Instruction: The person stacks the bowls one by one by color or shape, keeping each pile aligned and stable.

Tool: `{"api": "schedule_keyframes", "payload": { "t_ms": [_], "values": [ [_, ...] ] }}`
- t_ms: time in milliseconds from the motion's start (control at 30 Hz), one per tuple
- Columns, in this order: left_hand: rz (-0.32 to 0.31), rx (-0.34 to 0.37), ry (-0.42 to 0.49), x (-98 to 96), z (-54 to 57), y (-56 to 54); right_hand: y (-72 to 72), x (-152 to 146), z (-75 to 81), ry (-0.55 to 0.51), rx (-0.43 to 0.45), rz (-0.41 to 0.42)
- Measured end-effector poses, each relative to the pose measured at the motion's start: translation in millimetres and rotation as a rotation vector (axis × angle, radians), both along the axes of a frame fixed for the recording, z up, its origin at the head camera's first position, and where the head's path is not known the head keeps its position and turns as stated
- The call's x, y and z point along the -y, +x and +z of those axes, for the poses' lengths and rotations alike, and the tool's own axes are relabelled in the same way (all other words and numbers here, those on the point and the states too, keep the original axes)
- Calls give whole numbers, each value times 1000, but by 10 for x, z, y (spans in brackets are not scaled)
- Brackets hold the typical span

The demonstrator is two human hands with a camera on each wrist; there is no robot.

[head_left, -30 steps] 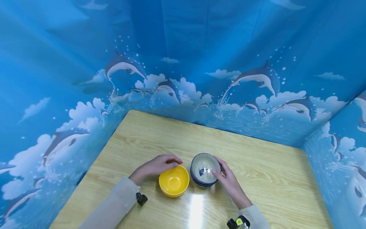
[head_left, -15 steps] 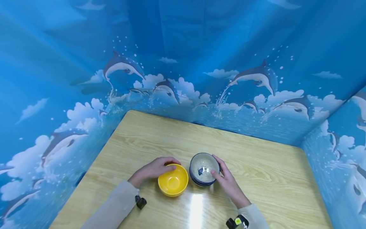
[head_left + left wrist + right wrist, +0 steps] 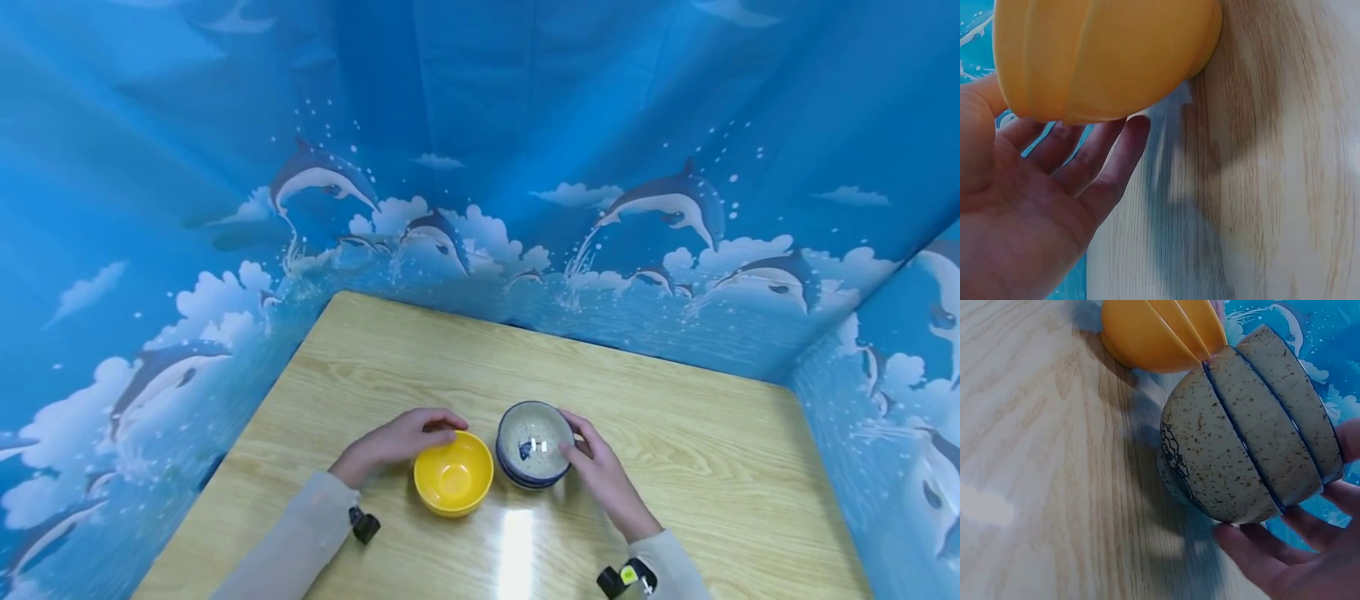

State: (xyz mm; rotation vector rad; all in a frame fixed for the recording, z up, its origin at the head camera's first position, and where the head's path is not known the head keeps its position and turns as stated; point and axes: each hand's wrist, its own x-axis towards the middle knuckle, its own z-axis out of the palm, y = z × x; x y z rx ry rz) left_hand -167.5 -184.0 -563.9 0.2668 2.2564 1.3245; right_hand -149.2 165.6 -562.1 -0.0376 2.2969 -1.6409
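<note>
My left hand (image 3: 401, 440) is at the far left side of the yellow bowls (image 3: 452, 479), thumb at the top rim and fingers around the outside. From the left wrist, the curled fingers (image 3: 1129, 140) reach the side of these nested yellow bowls (image 3: 1110, 56). To their right stands a stack of three speckled grey bowls (image 3: 528, 442) with blue rims and a dark blue motif inside. My right hand (image 3: 603, 471) holds this stack at its right side, thumb over the top rim. In the right wrist view, its fingertips (image 3: 1229, 534) touch the outer walls of the speckled bowls (image 3: 1216, 437).
Both stacks stand close together on a light wood-grain table (image 3: 675, 433). A blue dolphin-printed curtain (image 3: 480, 167) rises behind the table and along its sides. Light glares off the table (image 3: 516, 550) in front of the bowls. Small black cameras (image 3: 365, 527) are strapped to both wrists.
My right thumb has drawn back slightly towards the rim of the grey bowls. My left hand has shifted a little leftward at the yellow rim. Both stacks stay in place.
</note>
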Motion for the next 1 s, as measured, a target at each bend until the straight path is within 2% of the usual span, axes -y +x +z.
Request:
{"api": "schedule_keyframes", "payload": {
  "t_ms": [200, 433, 700, 1000],
  "values": [
    [-39, 2, -68, 36, -16, 20, 5, 30, -9, -45, 89, 43],
    [-39, -20, -65, 56, -45, 24, 0, 58, -14, -162, 182, 9],
    [-16, -14, -44, 95, -49, 12, 4, 78, -47, -198, 199, -18],
    [1, -56, -47, 120, -86, -41, 20, 62, -44, -192, 198, -60]
  ]
}}
